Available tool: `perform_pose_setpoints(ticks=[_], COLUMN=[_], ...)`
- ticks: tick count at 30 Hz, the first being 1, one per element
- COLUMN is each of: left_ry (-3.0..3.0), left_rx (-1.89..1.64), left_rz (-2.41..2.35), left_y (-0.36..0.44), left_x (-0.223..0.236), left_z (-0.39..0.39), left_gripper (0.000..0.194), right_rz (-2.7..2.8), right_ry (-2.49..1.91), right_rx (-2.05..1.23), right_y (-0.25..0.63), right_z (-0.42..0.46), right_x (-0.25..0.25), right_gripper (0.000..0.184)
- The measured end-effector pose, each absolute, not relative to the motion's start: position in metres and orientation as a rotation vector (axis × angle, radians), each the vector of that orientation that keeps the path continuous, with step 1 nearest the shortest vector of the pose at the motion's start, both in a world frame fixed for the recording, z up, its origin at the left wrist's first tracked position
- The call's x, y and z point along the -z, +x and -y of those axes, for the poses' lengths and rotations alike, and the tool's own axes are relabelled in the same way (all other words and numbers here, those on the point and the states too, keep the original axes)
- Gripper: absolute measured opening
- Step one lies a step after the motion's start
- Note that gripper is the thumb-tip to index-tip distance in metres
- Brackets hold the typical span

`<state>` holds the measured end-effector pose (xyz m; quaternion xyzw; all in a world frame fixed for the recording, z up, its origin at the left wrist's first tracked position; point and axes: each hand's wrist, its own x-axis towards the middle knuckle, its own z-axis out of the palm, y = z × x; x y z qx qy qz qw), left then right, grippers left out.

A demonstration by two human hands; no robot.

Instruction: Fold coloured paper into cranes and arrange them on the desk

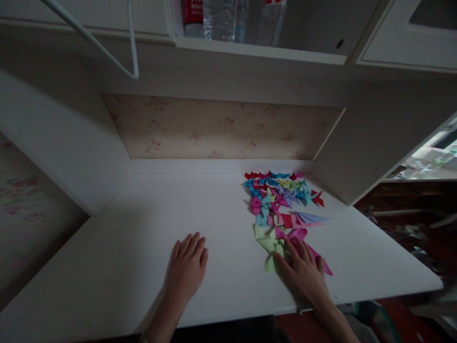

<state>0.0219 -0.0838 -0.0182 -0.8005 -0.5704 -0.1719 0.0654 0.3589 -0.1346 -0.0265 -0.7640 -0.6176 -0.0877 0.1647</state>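
Note:
My left hand [187,267] lies flat on the white desk [150,238], fingers stretched out, holding nothing. My right hand [303,269] also rests flat, fingers spread over the near end of a heap of small folded paper pieces [280,197] in red, blue, pink, green and purple. Its fingertips touch pale green pieces [267,243] and a pink piece [298,234]. The heap stretches from my right hand back toward the rear of the desk.
A floral-papered back wall [221,128] and white side panels box in the desk. Above, a shelf [264,50] carries plastic bottles [224,19]. A white wire hanger [107,47] hangs at upper left. Dark clutter lies to the right beyond the desk edge.

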Motion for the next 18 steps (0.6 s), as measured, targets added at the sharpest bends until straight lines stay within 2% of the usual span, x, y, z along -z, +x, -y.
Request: perform_pose_setpoints(ticks=[5,12,18], left_ry=[-2.427,-2.379,-2.329], left_rx=[0.593,0.937,0.986], left_rz=[1.734,1.718,1.769], left_y=[0.022,0.018,0.016], left_x=[0.015,0.009,0.007], left_z=[0.083,0.085,0.083], left_gripper=[0.035,0.031,0.026], right_rz=[1.946,2.131,2.182], right_ry=[-2.045,-1.665,-1.509], right_rx=[0.188,0.007,-0.108], right_y=[0.312,0.22,0.171], right_z=[0.129,0.101,0.047], right_x=[0.032,0.021,0.012], right_gripper=[0.055,0.052,0.053])
